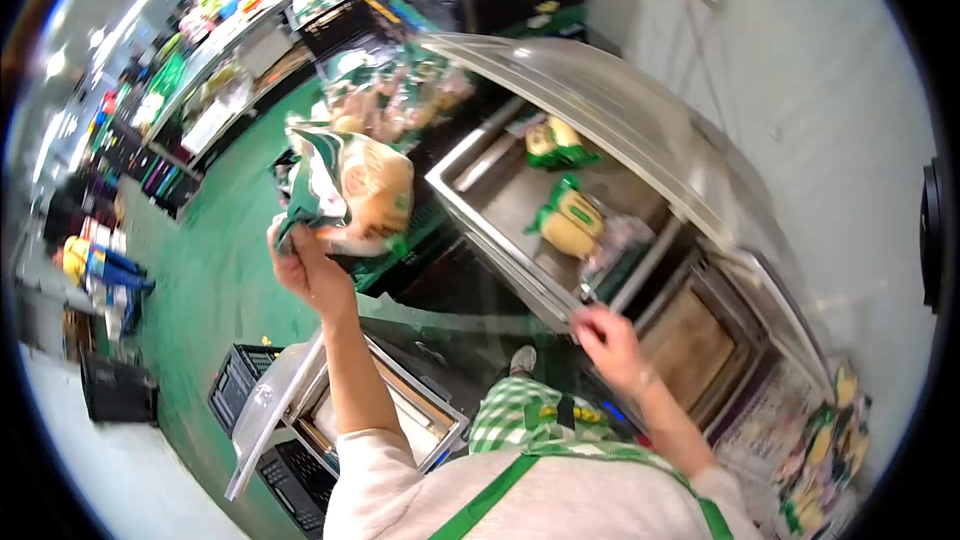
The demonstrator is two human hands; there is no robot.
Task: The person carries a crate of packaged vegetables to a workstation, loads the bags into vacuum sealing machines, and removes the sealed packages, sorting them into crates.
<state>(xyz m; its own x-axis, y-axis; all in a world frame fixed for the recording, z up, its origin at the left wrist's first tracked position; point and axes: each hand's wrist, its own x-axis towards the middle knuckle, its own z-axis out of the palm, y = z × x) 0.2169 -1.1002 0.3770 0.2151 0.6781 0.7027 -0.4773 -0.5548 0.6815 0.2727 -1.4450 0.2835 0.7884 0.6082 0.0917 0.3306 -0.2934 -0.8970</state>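
My left hand (312, 270) is closed on the edge of a clear plastic food bag (375, 185) with green and white print and pale yellow food inside. The bag is lifted over a heap of similar packs (385, 90). My right hand (612, 345), its fingers curled, is at the near edge of an open metal chamber (505, 202) with a raised clear lid (600, 90); what its fingertips grip is hidden. Inside the chamber lie two yellow packs with green ends (555, 143) (572, 222). Beside them is a clear pack with a dark part (620, 250), close to my right fingertips.
Another chamber (695, 345) adjoins on the right, and a third lidded machine (400, 405) stands at lower left. More packs (820, 460) lie at lower right. Black crates (240, 385) stand on the green floor (220, 270). A person in yellow and blue (90, 260) is far left.
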